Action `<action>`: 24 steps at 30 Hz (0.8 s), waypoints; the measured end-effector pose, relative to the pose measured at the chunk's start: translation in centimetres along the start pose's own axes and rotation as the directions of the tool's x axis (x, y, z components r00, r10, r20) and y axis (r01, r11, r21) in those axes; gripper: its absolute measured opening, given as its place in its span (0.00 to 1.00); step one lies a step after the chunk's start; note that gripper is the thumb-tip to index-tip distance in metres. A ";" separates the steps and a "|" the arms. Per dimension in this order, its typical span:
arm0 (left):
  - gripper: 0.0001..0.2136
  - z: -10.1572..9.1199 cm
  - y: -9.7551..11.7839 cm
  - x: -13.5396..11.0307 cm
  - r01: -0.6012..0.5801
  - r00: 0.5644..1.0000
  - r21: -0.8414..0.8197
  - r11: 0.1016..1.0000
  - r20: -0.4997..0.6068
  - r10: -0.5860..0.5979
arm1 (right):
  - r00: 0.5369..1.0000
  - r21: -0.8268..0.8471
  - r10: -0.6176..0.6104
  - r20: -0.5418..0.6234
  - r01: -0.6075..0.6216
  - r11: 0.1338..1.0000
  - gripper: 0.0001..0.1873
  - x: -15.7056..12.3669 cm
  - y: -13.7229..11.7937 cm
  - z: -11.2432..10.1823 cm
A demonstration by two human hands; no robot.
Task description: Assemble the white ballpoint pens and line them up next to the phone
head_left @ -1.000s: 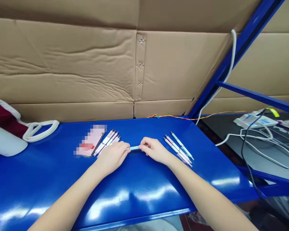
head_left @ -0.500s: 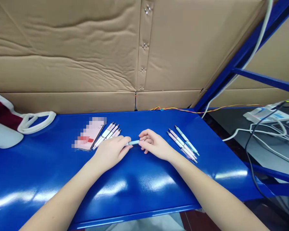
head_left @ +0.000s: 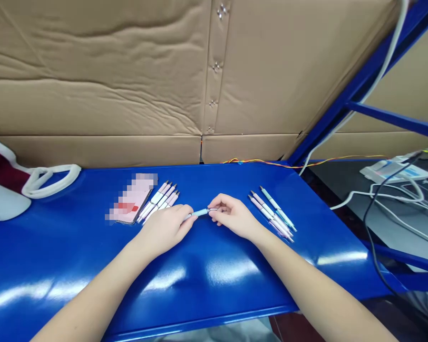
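Note:
My left hand [head_left: 166, 229] and my right hand [head_left: 231, 216] meet above the blue table, both pinching one light blue pen [head_left: 199, 213]. The left fingers hold its lower left end. The right fingertips hold its other end, where a thin metal tip shows. To the left of my left hand lies a small group of pink and white pens [head_left: 159, 202]. To the right of my right hand lies a group of pink and pale green pens [head_left: 272, 213]. A pixelated flat object [head_left: 131, 199], possibly a phone, lies beyond the left group.
The blue metal table [head_left: 214, 289] ends at a back edge against a cardboard wall [head_left: 103, 85]. A white-handled bag [head_left: 32, 183] sits far left. Blue shelf struts, cables and a white device [head_left: 395, 171] lie to the right.
The pen has tilted, with its right end now higher, and a thin metal tip shows at that end. My hands have spread slightly apart, and the view has shifted a little.

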State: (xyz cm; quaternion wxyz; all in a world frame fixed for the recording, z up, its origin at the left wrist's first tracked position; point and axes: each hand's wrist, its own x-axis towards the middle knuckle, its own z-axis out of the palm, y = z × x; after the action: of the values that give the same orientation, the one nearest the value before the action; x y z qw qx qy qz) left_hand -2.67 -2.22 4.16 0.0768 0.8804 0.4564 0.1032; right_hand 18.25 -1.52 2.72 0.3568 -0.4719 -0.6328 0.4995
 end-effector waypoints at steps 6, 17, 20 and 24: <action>0.14 0.2 0.1 0.1 0.058 0.996 0.037 0.998 0.068 -0.061 | 0.999 -0.136 -0.033 -0.009 0.032 0.990 0.04 0.4 0.6 -1.0; 0.14 0.3 -0.3 0.3 -0.023 0.999 -0.015 1.000 0.039 0.023 | 0.999 -0.056 0.049 -0.009 -0.050 0.997 0.02 0.9 0.9 -1.7; 0.14 0.2 -0.3 0.2 -0.034 0.998 -0.044 0.998 0.046 0.036 | 0.995 0.037 0.096 -0.013 -0.096 0.995 0.02 0.7 0.6 -1.4; 0.14 0.0 -0.4 0.2 -0.030 0.998 -0.045 0.999 0.058 0.033 | 0.998 -0.075 0.020 -0.054 -0.024 0.997 0.02 0.8 0.8 -1.5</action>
State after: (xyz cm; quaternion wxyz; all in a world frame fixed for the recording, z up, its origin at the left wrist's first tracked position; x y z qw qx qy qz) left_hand -2.89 -1.84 4.06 0.1080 0.8882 0.4377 0.0887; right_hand 19.62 -0.29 2.31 0.3498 -0.5051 -0.6364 0.4663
